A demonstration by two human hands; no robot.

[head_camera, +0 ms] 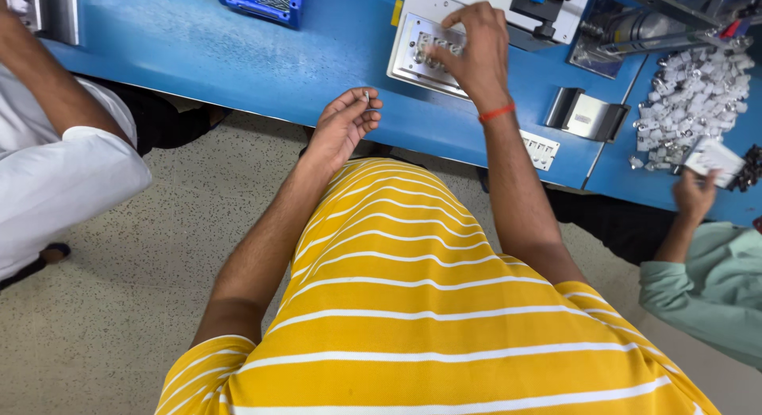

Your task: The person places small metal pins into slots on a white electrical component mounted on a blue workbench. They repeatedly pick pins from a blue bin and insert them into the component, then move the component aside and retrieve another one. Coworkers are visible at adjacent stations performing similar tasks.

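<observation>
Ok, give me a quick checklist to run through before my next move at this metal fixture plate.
1. Right hand on the metal fixture plate: ok, fingers rest on its row of slots.
2. Left hand holding small pins: ok, pinched at the fingertips.
3. Slots filled: cannot tell, the hand covers them.
4. Plate flat on the blue table: ok.
5. Blue bin within reach: ok, to the left.
6. Neighbour's hand clear of the plate: ok.
</observation>
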